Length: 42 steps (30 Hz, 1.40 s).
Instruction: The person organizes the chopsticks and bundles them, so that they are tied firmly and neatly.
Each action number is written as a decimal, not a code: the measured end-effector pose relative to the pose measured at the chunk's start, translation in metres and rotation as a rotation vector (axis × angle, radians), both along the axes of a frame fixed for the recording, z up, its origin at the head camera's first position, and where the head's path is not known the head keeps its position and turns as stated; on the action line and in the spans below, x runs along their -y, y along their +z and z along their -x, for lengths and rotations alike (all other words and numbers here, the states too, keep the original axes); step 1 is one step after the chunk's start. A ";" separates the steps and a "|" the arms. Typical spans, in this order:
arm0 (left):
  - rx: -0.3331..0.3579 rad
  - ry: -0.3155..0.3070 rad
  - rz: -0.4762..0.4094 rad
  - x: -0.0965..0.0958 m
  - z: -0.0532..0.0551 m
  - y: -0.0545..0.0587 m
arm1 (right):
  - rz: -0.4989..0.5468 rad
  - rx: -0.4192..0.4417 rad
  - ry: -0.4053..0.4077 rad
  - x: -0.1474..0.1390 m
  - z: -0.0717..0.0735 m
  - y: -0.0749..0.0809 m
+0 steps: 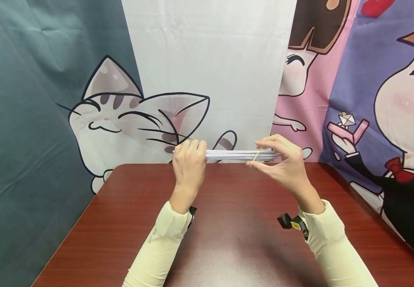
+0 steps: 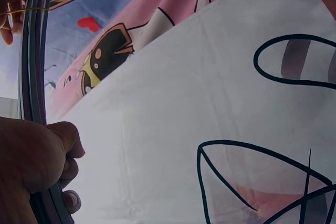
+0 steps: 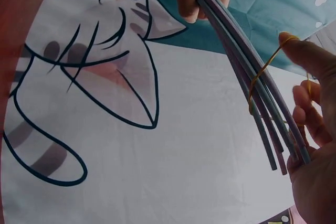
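Observation:
A bundle of several thin, long rods (image 1: 230,155), grey-blue and purplish in the wrist views, is held level above the far side of the table. My left hand (image 1: 190,163) grips the bundle in a fist near its left end. At the other end my right hand (image 1: 285,161) holds a yellow rubber band (image 3: 268,62) stretched between thumb and fingers. The band loops around the rods, and their free ends (image 3: 281,163) fan slightly apart beside the right palm. In the left wrist view, the left fingers wrap around the rods (image 2: 34,66).
Below the hands lies a reddish-brown table (image 1: 221,215) with rounded far corners. Behind it hangs a printed curtain (image 1: 214,59) with a cartoon cat and figures. A small dark device (image 1: 293,223) is strapped to the right wrist.

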<state>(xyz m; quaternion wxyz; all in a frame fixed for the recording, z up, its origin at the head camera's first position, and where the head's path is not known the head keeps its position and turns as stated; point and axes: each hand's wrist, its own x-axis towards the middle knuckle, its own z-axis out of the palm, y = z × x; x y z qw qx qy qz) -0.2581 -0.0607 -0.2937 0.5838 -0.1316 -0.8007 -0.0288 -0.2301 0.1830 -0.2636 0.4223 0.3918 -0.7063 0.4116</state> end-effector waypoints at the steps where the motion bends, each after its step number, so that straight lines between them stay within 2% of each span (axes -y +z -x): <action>1: -0.001 0.000 0.001 0.000 0.000 -0.001 | 0.012 0.011 0.005 0.001 -0.001 0.000; 5: 0.001 0.003 -0.001 -0.001 -0.001 -0.004 | 0.054 0.038 0.023 0.009 -0.014 0.004; 9: 0.012 0.016 -0.013 -0.002 -0.002 -0.004 | 0.117 -0.016 0.015 0.019 -0.025 0.012; 15: 0.008 0.038 -0.029 -0.003 -0.002 -0.002 | 0.212 -0.123 -0.061 0.026 -0.028 0.012; 18: 0.012 0.053 -0.033 -0.003 -0.002 -0.002 | 0.221 -0.121 -0.097 0.027 -0.029 0.008; 21: 0.014 0.063 -0.043 -0.002 -0.001 -0.003 | 0.262 -0.077 -0.110 0.027 -0.025 -0.002; 23: 0.012 0.067 -0.053 -0.002 0.000 -0.004 | 0.329 -0.010 -0.060 0.026 -0.021 -0.011; 29: 0.018 0.072 -0.069 -0.003 0.000 -0.004 | 0.559 0.206 0.176 0.029 -0.017 -0.030; 34: 0.016 0.095 -0.096 -0.002 0.000 -0.002 | 0.678 0.318 0.301 0.029 -0.017 -0.031; 37: 0.018 0.097 -0.103 0.000 0.001 -0.002 | 0.709 0.386 0.329 0.027 -0.016 -0.031; 42: 0.026 0.088 -0.096 0.001 0.002 -0.003 | 0.777 0.504 0.456 0.025 -0.016 -0.030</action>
